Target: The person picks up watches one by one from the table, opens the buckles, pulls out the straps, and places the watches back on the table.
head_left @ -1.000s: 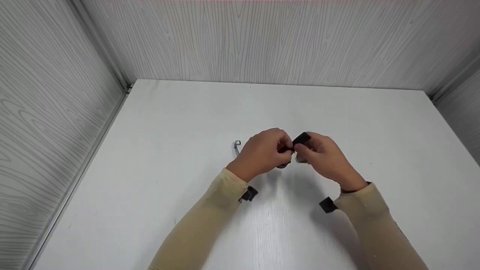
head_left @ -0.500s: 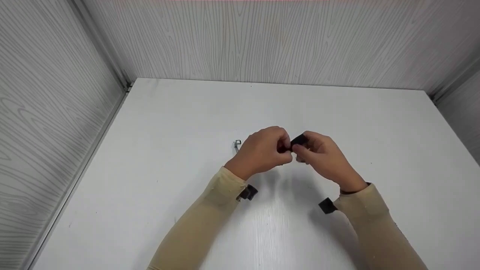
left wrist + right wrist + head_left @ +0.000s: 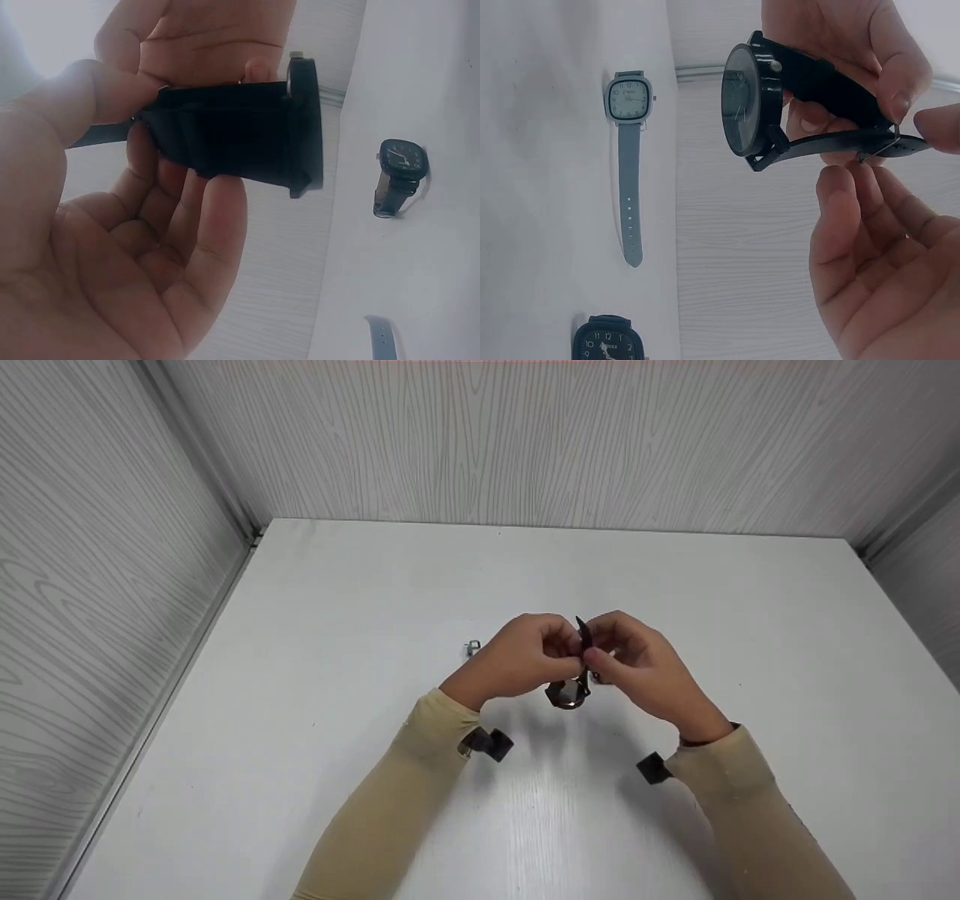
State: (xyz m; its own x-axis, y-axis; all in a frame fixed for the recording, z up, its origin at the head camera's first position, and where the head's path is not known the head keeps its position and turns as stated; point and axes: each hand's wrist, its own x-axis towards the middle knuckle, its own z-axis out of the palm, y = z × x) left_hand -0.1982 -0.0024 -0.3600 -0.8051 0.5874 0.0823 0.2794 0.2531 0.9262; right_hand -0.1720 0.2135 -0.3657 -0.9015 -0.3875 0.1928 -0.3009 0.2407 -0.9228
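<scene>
above the white worktop (image 3: pixel 375 585), the round black wristwatch (image 3: pixel 742 105) hangs, left fingers (image 3: pixel 219 225) pinching it by the buckle (image 3: pixel 897 133), right fingers (image 3: pixel 838 221) pinching the strap tip (image 3: pixel 911 145), and a flat, untwisted strap looks wisest here.

A white tabletop (image 3: pixel 375 585) was bounded by a wood-grained back panel (image 3: pixel 480 442), a left panel (image 3: pixel 90 607) and a right panel (image 3: pixel 930 577). On its surface lay a grey watch (image 3: pixel 629 154), pale-dialled and extended straight, and, apart from it, a black watch (image 3: pixel 403 161) with a rounded-square case.
</scene>
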